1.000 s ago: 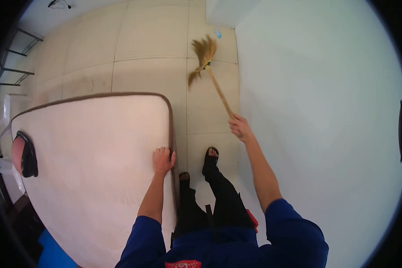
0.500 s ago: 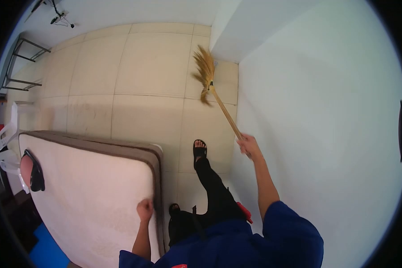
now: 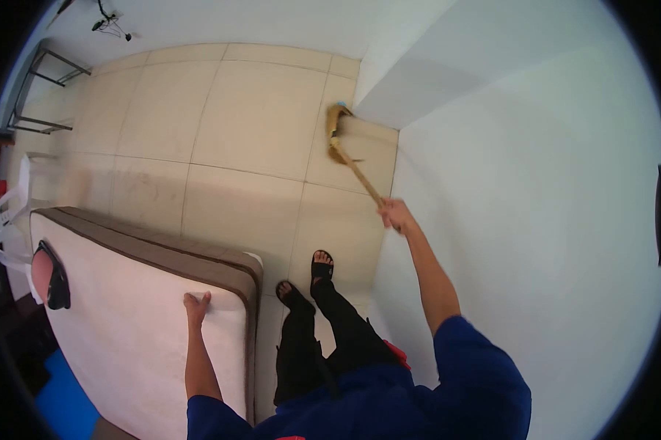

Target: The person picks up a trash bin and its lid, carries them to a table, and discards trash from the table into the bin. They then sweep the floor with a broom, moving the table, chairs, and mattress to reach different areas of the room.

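Observation:
My right hand (image 3: 397, 216) is wrapped round the handle of a broom (image 3: 361, 176). The broom slants up and to the left, and its straw bristles lie bent on the tiled floor near the wall corner. A small bluish bit shows by the bristle tips. My left hand (image 3: 197, 306) is over the pale top of the mattress (image 3: 140, 323), with thumb and fingers apart and nothing in it. Whether it touches the mattress I cannot tell.
White walls (image 3: 521, 205) stand at the right, with a jutting corner (image 3: 418, 81) by the broom. A black and pink item (image 3: 50, 275) lies on the mattress. White plastic chairs (image 3: 19, 192) and a metal frame (image 3: 24, 92) are at the far left.
The broom's bristles have swung from raised and spread to bent against the floor. My right hand moved slightly up and left. My left hand moved left and opened. My left foot has come forward.

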{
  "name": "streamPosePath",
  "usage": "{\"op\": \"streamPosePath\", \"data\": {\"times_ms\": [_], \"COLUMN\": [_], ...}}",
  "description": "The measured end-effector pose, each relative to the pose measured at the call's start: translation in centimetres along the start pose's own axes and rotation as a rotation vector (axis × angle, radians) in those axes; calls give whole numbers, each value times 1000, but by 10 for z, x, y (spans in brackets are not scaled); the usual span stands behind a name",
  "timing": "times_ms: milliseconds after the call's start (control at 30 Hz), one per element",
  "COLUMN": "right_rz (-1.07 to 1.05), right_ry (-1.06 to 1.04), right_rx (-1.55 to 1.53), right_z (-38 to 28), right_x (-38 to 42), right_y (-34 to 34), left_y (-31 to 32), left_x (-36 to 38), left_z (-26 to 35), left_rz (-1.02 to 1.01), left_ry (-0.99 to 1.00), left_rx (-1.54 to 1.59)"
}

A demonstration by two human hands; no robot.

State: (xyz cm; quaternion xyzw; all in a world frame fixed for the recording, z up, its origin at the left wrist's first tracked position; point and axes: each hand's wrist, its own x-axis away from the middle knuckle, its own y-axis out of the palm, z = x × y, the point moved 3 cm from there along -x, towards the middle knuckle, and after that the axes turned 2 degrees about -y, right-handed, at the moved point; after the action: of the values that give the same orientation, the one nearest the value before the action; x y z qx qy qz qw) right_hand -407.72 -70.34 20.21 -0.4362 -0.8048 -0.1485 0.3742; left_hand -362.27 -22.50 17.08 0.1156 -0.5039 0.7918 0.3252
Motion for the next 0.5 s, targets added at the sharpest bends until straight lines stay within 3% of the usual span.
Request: {"op": "streamPosePath", "data": {"times_ms": [133, 267, 367, 433, 500], "right_rz": [41, 161, 242, 113, 34], "right_ry": [72, 311, 359, 292, 212], "right_rx": [86, -176, -117, -464, -533], "right_z": [-35, -41, -2, 53, 39], "right_x": [155, 243, 193, 106, 15], "right_y": [-8, -27, -26, -12, 67], "left_y": [0, 7, 12, 6, 1], "left_x": [5, 1, 1, -2, 1], "left_z": [17, 8, -6, 3, 12], "left_rz": [51, 49, 49, -21, -80], "left_ry": [33, -38, -15, -11, -85], "left_rx": [-71, -190, -237, -210, -191]}}
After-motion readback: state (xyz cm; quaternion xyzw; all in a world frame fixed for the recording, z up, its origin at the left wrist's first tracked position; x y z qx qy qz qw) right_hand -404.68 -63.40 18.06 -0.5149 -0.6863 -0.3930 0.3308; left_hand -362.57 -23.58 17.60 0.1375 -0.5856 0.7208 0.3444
